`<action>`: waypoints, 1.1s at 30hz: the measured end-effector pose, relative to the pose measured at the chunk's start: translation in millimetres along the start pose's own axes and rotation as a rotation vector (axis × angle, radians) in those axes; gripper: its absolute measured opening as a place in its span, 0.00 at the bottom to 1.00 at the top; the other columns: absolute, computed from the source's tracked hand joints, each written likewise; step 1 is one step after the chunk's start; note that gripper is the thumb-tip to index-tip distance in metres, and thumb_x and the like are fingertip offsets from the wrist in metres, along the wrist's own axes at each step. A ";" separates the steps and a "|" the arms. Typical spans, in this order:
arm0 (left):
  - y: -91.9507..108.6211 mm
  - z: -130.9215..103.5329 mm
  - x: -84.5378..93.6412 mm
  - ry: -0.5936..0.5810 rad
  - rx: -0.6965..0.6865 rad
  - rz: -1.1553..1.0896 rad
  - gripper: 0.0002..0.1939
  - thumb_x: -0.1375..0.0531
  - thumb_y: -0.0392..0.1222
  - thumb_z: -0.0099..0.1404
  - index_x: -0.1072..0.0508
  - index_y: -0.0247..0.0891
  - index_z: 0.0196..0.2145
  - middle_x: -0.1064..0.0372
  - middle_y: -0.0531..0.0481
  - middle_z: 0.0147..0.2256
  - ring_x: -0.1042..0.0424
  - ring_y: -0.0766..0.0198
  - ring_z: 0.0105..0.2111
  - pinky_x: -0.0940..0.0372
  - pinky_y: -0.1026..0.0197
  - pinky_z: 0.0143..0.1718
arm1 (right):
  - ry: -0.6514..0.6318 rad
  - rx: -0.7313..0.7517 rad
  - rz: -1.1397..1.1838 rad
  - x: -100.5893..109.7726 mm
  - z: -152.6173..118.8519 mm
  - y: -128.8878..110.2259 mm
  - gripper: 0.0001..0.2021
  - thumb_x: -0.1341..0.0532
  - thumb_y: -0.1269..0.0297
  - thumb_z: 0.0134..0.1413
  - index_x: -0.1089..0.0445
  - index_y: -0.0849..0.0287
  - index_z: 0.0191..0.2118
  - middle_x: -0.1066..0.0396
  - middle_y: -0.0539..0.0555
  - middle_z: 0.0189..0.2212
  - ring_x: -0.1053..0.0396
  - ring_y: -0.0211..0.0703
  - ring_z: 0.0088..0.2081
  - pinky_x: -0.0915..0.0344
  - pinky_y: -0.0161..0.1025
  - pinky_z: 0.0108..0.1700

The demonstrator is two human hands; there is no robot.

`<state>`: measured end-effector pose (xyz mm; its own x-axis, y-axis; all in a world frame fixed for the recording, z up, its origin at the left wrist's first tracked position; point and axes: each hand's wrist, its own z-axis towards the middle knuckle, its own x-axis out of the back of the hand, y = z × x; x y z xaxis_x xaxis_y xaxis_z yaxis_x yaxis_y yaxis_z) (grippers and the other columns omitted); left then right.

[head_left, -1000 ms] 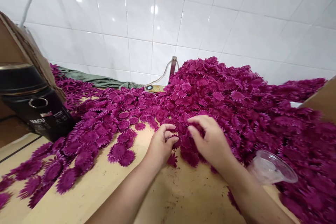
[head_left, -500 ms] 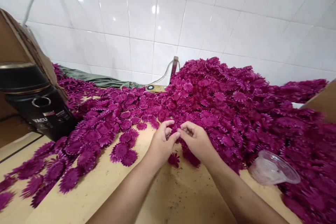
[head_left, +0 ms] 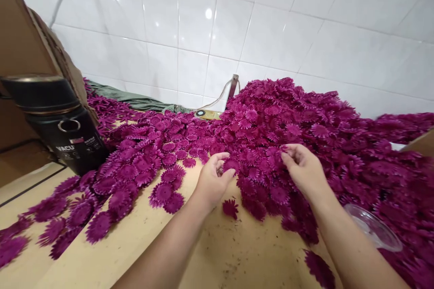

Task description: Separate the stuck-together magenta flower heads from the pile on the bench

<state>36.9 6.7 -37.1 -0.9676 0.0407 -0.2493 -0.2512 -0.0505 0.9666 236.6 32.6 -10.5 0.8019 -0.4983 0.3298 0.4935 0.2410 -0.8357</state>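
My left hand point(head_left: 212, 180) is above the table at the near edge of the heap, its fingers curved. A magenta artificial flower layer point(head_left: 232, 165) shows between its thumb tip and index finger. Further right, my right hand point(head_left: 303, 169) reaches into the large heap of magenta flower layers point(head_left: 271, 122), thumb and index pinched together. A bit of magenta petal shows at those fingertips; part of it is hidden by the fingers. A single small flower layer point(head_left: 230, 209) lies on the table between my forearms, and another flower layer point(head_left: 319, 269) lies beside my right forearm.
A black vacuum bottle point(head_left: 64, 122) stands at left before a cardboard box point(head_left: 30, 49). A clear plastic tub point(head_left: 376, 228) sits at right, partly behind my forearm. Green cloth point(head_left: 132, 99) and a metal bracket point(head_left: 233, 86) are by the tiled wall. Scattered flower layers point(head_left: 98, 227) spread left.
My hands were together at the fingertips; now my right hand has moved away to the right, onto the heap. My left hand stays near the same place. The view has shifted slightly.
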 end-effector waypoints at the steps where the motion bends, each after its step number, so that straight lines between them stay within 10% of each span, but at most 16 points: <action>1: -0.9 0.7 -0.6 -0.005 0.002 -0.008 0.14 0.43 0.26 0.49 0.34 0.35 0.35 0.34 0.54 0.26 0.35 0.69 0.29 0.40 0.65 0.34 | -0.062 -0.022 0.026 -1.6 -5.4 -2.4 0.12 0.40 0.60 0.33 0.36 0.59 0.28 0.42 0.45 0.18 0.45 0.36 0.22 0.48 0.37 0.28; 11: -2.7 1.8 -0.3 0.003 -0.006 0.089 0.04 0.42 0.29 0.51 0.32 0.34 0.21 0.35 0.56 0.20 0.37 0.70 0.23 0.40 0.66 0.30 | -0.474 -0.289 0.377 -11.6 -34.0 -26.5 0.16 0.32 0.62 0.27 0.35 0.60 0.27 0.36 0.46 0.23 0.40 0.32 0.25 0.43 0.33 0.31; 25: -1.0 -0.1 -2.0 -0.053 -0.007 0.104 0.04 0.43 0.29 0.51 0.32 0.35 0.22 0.36 0.56 0.20 0.38 0.70 0.23 0.41 0.65 0.31 | -0.529 -0.257 0.229 -26.6 -36.3 -17.0 0.24 0.42 0.44 0.41 0.51 0.57 0.15 0.55 0.42 0.13 0.58 0.30 0.17 0.59 0.33 0.20; 33: -2.0 -2.7 -2.4 -0.110 -0.017 0.083 0.02 0.43 0.31 0.50 0.31 0.35 0.23 0.35 0.55 0.21 0.37 0.69 0.23 0.40 0.64 0.31 | -0.608 -0.103 0.175 -31.9 -42.2 -23.2 0.20 0.43 0.45 0.42 0.43 0.58 0.21 0.48 0.45 0.18 0.51 0.32 0.21 0.51 0.33 0.24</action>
<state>39.6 4.0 -38.6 -0.9765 0.1450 -0.1594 -0.1716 -0.0752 0.9823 185.4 7.7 -20.2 0.9305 0.1100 0.3494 0.3271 0.1800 -0.9277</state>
